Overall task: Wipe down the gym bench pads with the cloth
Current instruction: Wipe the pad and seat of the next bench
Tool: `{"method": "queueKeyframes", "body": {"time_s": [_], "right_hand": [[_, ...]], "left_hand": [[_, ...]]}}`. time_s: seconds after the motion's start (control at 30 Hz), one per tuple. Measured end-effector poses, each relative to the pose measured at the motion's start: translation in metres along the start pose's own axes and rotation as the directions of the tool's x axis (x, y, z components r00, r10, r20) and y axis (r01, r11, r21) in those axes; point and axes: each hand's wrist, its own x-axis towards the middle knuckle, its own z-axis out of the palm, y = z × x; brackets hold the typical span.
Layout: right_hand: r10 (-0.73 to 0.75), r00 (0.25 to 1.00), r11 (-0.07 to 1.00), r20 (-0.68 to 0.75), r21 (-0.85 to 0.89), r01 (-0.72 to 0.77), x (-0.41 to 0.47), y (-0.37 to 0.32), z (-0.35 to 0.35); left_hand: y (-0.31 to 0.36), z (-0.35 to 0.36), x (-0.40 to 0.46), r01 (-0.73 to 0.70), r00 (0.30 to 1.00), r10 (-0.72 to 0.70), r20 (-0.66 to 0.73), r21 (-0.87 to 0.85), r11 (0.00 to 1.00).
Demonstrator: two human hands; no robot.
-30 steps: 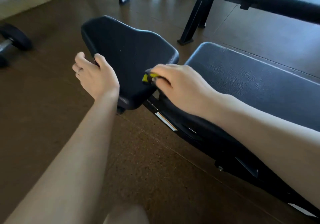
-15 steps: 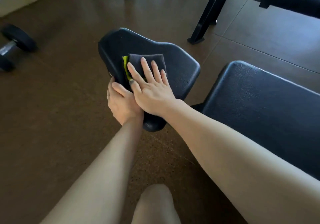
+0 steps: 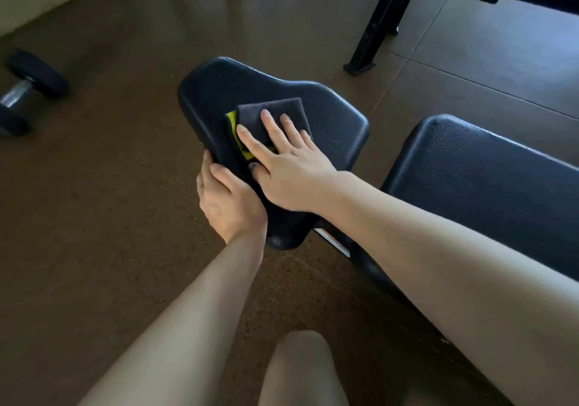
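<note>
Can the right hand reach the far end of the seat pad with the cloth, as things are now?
Probably yes. The right hand lies flat on the cloth mid-pad, and the seat pad beyond it is bare. The left hand grips the pad's near left edge, out of the way.

Folded grey-yellow cloth (image 3: pixel 269 117) — flat on seat pad (image 3: pixel 329 114)

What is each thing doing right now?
cloth: folded, flat on the seat pad under the right hand.
seat pad: tilted, gripped at its edge.
right hand: fingers straight, pressing the cloth.
left hand: curled round the seat pad's edge.
back pad: bare, untouched.
dumbbell: lying on the floor.
</note>
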Motion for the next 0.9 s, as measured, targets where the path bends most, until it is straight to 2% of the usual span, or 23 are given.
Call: {"method": "queueKeyframes", "body": {"time_s": [0.17,0.33,0.47,0.6,0.77,0.9], "right_hand": [[-0.081,0.993,0.992,0.080,-0.088,0.088,-0.013,0.010,-0.004],[-0.144,0.990,0.987,0.001,-0.067,0.144,0.036,0.012,-0.013],[-0.140,0.990,0.989,-0.033,-0.057,0.138,0.068,0.005,-0.026],[-0.219,0.976,0.972,-0.008,-0.085,0.218,0.041,0.005,-0.018],[-0.337,0.937,0.912,0.090,-0.215,0.349,0.010,0.028,-0.018],[-0.387,0.922,0.901,-0.001,-0.214,0.377,0.041,0.028,-0.022]], "left_hand": [[0.000,0.000,0.000,-0.011,0.999,0.011,-0.032,0.012,1.000],[-0.001,-0.001,0.000,-0.023,0.999,0.024,-0.026,0.036,0.999],[0.001,0.000,0.002,-0.017,1.000,0.019,-0.025,0.061,0.998],[0.002,-0.001,0.000,-0.027,0.999,0.028,-0.019,0.067,0.997],[0.004,-0.001,0.000,-0.025,0.999,0.028,-0.028,0.086,0.996],[0.010,-0.002,-0.001,-0.013,0.999,0.018,-0.034,0.139,0.990]]}}
